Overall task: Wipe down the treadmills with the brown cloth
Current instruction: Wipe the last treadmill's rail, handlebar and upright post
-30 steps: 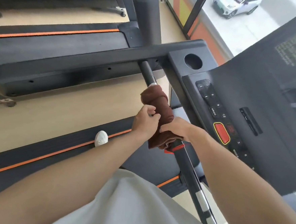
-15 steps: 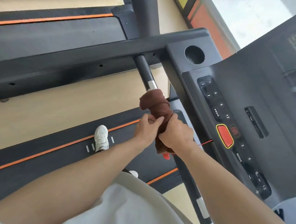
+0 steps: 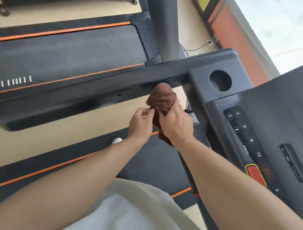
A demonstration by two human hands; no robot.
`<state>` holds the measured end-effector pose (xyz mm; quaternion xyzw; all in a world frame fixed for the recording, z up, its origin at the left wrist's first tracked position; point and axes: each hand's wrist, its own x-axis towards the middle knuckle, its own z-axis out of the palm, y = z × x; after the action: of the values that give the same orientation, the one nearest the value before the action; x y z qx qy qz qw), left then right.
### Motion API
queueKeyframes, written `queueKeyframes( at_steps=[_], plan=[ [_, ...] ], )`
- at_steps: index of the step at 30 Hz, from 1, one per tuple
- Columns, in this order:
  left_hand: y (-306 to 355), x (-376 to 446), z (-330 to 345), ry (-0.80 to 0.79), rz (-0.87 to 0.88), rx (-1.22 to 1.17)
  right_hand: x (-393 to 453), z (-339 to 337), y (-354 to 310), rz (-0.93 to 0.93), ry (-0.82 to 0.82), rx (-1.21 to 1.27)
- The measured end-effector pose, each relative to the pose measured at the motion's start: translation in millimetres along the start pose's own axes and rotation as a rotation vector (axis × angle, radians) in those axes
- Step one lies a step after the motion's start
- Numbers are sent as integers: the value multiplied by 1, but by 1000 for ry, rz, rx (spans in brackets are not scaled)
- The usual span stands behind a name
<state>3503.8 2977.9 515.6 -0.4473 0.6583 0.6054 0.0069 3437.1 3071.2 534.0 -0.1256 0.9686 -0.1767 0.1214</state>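
I see the cloth (image 3: pixel 161 102) bunched around the bar, its top end touching the underside of the handrail (image 3: pixel 87 99) beside the cup hole (image 3: pixel 220 80). Right hand (image 3: pixel 176 124): grip clamped around cloth. Left hand (image 3: pixel 140 123): grip pinching the cloth's edge. Console (image 3: pixel 265 122) to the right.

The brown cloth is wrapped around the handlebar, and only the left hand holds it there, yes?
Not quite. The head view shows the right hand gripping the brown cloth around the handlebar; the left hand only pinches its edge.
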Motion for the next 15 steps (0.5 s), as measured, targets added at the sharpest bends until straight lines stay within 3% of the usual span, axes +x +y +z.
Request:
queueKeyframes(
  at_steps=[7,15],
  plan=[
    [0,26,-27,-19,-47,62,51,2,-26,12,3,121],
    [25,25,-43,-163,37,174,65,-18,-20,-57,-231,479]
  ],
)
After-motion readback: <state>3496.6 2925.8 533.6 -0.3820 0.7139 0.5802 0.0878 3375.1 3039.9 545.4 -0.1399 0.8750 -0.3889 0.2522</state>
